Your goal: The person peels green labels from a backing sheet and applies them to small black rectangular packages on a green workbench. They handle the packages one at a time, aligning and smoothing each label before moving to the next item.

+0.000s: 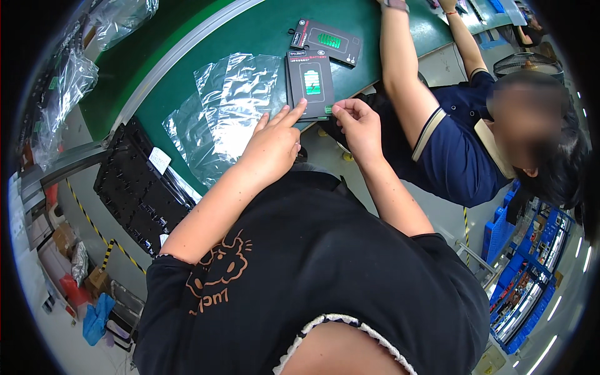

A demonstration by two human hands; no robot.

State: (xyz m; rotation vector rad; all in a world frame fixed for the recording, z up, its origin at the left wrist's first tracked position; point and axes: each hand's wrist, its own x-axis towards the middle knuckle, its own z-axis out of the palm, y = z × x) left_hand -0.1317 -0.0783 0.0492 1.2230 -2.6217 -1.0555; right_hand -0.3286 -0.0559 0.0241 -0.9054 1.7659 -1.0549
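Note:
A stack of flat black battery boxes [317, 70], with a green battery picture on the top one, lies at the near edge of the green table. My left hand [272, 147] has its fingers stretched out, the fingertips resting on the stack's near left corner. At the near right corner, my right hand [361, 128] pinches thumb and forefinger against a small green label [329, 109]. Whether the label is stuck to the box cannot be made out. Another black box [331, 41] lies askew just beyond the stack.
Clear plastic bags [240, 94] spread over the green table [169, 84] left of the boxes. A black plastic tray [134, 187] stands at the left below the table edge. Close on the right sits a co-worker [465, 144] in a navy shirt, arms reaching over the table.

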